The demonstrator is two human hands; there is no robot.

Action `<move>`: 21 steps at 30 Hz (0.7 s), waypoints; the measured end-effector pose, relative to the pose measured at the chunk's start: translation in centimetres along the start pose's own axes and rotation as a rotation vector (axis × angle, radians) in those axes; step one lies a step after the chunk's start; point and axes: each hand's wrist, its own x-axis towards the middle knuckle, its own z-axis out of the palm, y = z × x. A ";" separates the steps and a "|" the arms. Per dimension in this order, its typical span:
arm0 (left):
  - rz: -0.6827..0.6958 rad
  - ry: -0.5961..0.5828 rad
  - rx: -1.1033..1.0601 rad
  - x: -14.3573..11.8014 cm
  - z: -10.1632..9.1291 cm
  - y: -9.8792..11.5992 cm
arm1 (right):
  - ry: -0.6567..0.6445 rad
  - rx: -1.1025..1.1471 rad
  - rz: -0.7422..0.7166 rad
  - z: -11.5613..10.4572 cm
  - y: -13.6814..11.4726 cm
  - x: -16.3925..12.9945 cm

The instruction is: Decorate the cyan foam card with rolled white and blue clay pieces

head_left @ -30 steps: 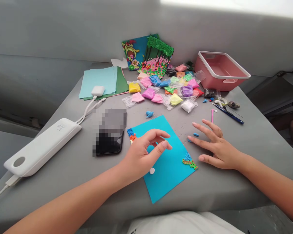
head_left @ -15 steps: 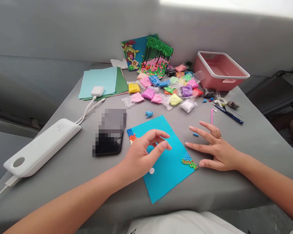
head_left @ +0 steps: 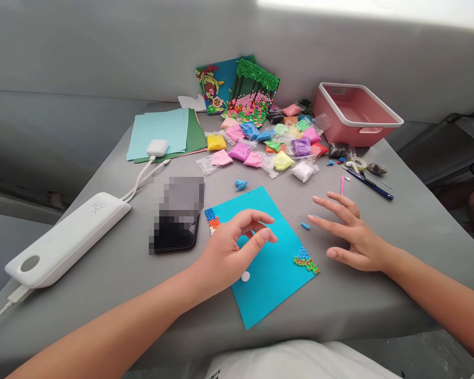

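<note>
Resting on the blue card (head_left: 260,252), the left hand (head_left: 229,252) curls thumb and forefinger loosely, holding nothing I can see. Right hand (head_left: 349,237) hovers spread open, empty, just right of the card beside a small blue clay roll (head_left: 305,226). This clay looks light and soft, easily squashed, so pinch it gently at the middle.

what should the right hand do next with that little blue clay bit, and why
Probably lower the right hand and pinch the small blue clay piece. It lies loose on the grey table just off the blue card's right edge, under the spread fingertips, which hover without gripping anything. The left hand rests on the card.
</note>
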 end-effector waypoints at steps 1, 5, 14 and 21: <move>-0.001 0.001 -0.002 0.0 0.0 0.0 | 0.047 0.013 0.022 0.0 0.1 0.1; 0.006 0.011 -0.007 0.0 0.0 -0.1 | 0.282 0.012 0.188 0.0 0.5 0.3; -0.048 0.018 0.037 0.0 -0.1 -0.2 | 0.210 -0.033 0.250 0.6 0.9 0.6; -0.016 0.019 0.068 0.1 0.0 0.0 | 0.180 -0.011 0.226 0.6 0.7 1.5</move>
